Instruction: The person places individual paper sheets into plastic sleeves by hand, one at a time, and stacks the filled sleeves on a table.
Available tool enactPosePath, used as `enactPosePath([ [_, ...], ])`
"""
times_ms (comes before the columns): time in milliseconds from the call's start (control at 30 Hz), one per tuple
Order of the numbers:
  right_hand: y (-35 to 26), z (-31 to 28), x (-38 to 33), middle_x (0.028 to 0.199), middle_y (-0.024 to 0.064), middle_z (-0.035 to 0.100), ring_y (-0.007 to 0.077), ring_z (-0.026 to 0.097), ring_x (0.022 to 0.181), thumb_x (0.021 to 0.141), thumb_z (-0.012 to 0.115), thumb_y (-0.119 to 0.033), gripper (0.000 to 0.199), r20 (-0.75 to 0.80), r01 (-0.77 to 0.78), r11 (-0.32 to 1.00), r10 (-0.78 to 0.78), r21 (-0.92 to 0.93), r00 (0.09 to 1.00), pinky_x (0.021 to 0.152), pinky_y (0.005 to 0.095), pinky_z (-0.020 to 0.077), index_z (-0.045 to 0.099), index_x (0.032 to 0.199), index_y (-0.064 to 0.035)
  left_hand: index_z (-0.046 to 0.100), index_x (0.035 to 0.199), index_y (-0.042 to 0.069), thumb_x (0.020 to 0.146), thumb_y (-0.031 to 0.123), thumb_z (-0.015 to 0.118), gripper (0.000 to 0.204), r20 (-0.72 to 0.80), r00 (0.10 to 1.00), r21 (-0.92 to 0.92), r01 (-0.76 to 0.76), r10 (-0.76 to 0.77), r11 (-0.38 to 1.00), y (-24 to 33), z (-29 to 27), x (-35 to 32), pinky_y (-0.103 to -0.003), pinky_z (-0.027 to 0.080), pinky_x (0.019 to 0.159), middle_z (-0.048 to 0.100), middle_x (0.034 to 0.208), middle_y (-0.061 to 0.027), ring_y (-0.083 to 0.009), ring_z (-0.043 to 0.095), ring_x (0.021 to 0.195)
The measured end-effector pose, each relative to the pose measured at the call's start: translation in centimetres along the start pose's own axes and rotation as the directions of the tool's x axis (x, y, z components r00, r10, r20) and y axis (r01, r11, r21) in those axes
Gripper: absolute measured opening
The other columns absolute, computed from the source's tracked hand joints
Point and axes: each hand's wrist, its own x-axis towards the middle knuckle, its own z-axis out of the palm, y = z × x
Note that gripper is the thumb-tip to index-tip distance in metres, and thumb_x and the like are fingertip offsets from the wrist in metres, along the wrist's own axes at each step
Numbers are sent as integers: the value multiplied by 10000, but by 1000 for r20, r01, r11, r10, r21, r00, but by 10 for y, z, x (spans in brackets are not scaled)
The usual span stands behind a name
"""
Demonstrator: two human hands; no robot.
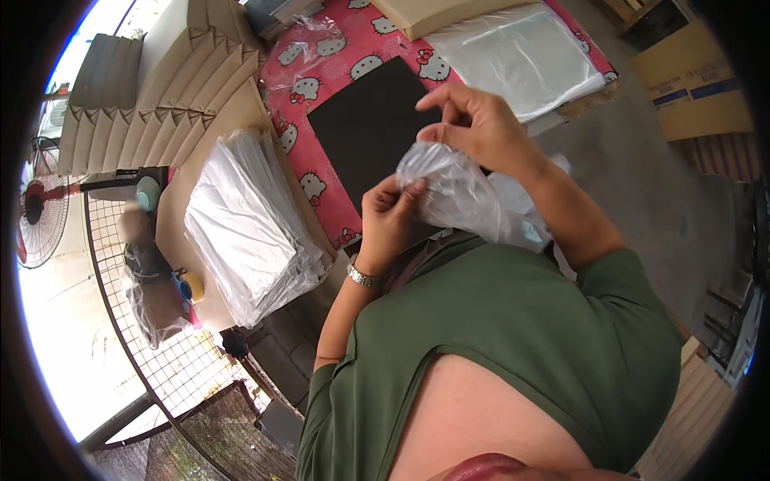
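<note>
Pink cartoon-print tablecloth point(353, 36) is lying far ahead; left hand point(387, 220) and right hand point(473, 120) are pinching a crumpled clear plastic bag point(453, 196) near the chest. Thin film may be tearing if tugged.

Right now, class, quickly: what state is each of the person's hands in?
Left hand: closed, fingers pinching the clear plastic bag at its lower edge.
Right hand: closed, fingertips gripping the same bag at its top.

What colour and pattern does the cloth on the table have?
The cloth is pink-red with white cartoon cat faces, seen in the head view.
</note>
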Motion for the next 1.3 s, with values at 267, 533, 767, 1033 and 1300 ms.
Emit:
enactPosePath([
  [267,28,26,5,771,-18,583,64,521,704,845,637,-129,162,205,-289,862,220,417,954,665,228,445,601,937,0,628,913,-18,851,72,608,111,-235,968,-78,-102,81,992,-1,-23,-4,-200,438,673,642,846,-16,-50,551,737],
  [533,26,52,10,661,27,534,79,504,634,900,556,-149,170,-217,332,933,-356,-143,909,575,246,417,552,812,-3,632,935,0,804,1,614,133,-234,969,-416,-177,83,892,3,-26,2,-267,457,783,655,945,-69,-131,611,837],
  [767,21,64,17,671,71,546,178,548,608,887,561,-132,151,-172,100,988,-78,118,982,582,290,443,539,801,-10,624,819,5,759,-40,671,89,-455,852,-76,-328,260,941,10,-17,1,-226,465,725,660,812,-60,-97,601,773],
  [1033,32,74,34,691,14,565,69,538,592,900,543,-112,144,-242,306,945,-272,117,931,545,241,450,558,789,-23,520,850,55,765,20,706,208,-518,791,96,-324,326,941,-7,-32,-6,-199,431,664,606,794,-3,-47,526,693],
  [1300,27,83,15,745,18,608,74,558,670,898,561,-216,197,565,-382,775,39,504,824,590,224,464,614,887,-26,561,935,47,874,130,572,104,-417,906,-330,-219,66,918,-8,-52,-13,-247,471,692,614,859,-39,-119,580,743],
])
